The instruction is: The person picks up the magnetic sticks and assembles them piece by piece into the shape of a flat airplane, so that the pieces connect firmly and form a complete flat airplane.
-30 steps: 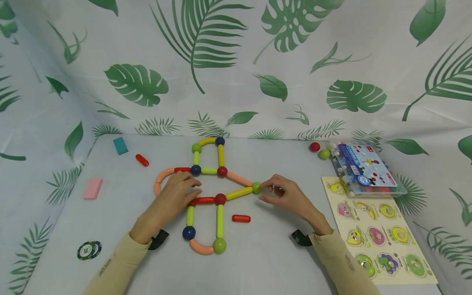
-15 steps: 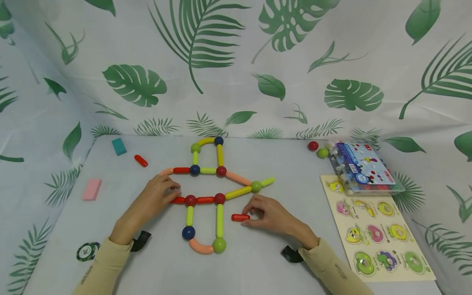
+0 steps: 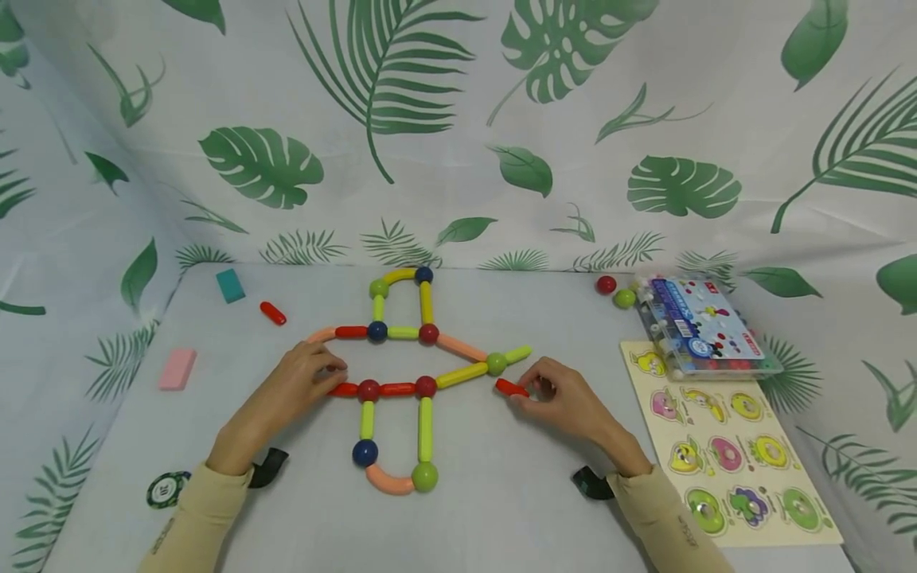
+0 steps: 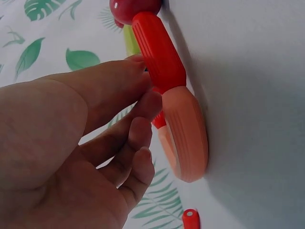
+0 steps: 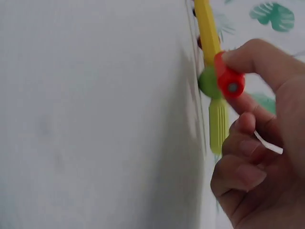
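My right hand (image 3: 566,400) pinches a short red magnetic rod (image 3: 511,387) between thumb and index finger, above the table. In the right wrist view, the end of this red rod (image 5: 232,86) faces the camera, beside the structure's green ball (image 5: 208,82) and light green rod (image 5: 218,125). My left hand (image 3: 295,387) is at the left end of the structure of rods and balls (image 3: 426,386). There the left wrist view has its loosely bent fingers (image 4: 143,131) against a red rod (image 4: 159,52) and an orange curved rod (image 4: 188,136); the thumb tip is partly hidden.
A loose red rod (image 3: 273,313), teal block (image 3: 231,286), pink block (image 3: 177,369) and round chips (image 3: 168,489) lie left. At right are red (image 3: 606,284) and green balls (image 3: 624,298), a clear box (image 3: 705,326) of pieces and a fruit puzzle board (image 3: 731,446).
My left hand shifted left along the structure, then stayed. My right hand left a light green rod on the green ball, then picked up the red rod from the table and carried it up and right.
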Tool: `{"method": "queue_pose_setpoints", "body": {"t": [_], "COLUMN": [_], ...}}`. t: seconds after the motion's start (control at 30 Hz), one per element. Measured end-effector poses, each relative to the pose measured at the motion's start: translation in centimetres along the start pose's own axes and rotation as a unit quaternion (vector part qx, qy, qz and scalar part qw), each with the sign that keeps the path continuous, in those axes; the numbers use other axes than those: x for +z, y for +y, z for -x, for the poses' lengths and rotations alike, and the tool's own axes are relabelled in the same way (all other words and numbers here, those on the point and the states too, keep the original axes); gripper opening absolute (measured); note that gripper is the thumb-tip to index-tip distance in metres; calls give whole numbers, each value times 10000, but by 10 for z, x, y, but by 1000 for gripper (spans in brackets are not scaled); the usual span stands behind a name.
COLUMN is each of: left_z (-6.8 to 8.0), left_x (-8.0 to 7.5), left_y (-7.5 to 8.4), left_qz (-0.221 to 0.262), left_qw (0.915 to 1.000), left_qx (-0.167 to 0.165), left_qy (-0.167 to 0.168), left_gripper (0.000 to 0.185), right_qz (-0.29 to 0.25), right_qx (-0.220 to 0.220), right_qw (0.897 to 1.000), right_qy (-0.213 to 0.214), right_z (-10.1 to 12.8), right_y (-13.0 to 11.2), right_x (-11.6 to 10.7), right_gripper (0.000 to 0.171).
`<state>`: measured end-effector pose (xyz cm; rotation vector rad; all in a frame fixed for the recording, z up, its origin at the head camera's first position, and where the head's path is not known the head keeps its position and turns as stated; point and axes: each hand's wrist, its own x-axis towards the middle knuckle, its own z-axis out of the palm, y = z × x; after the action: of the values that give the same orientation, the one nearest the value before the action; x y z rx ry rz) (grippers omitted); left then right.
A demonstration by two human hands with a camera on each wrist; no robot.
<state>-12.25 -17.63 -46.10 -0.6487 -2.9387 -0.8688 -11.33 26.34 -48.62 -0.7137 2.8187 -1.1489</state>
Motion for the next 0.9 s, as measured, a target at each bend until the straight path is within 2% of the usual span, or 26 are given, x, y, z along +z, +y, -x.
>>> {"method": "queue_pose_setpoints", "body": {"t": [0.27,0.6,0.9], "left_z": [2,3,3], "left_x": [-1,-8,-12], "left_y": [-4,-6,-13], "left_qz": [4,312,151], "left_qw": [9997,9980,9967], "left_qx": [-142,18,22], "left_qy": [-184,-542,-793], "left_gripper": [15,22,25], "right_qz": [113,109,-18], "right_qx": [400,475,478], "right_qw": [9991,9988,9989], "right_qy": [121,92,-2], "right_z": [-2,-6,-12], "right_y": [16,18,12], "right_x": [-6,-5,-2], "right_gripper": [19,19,20]}}
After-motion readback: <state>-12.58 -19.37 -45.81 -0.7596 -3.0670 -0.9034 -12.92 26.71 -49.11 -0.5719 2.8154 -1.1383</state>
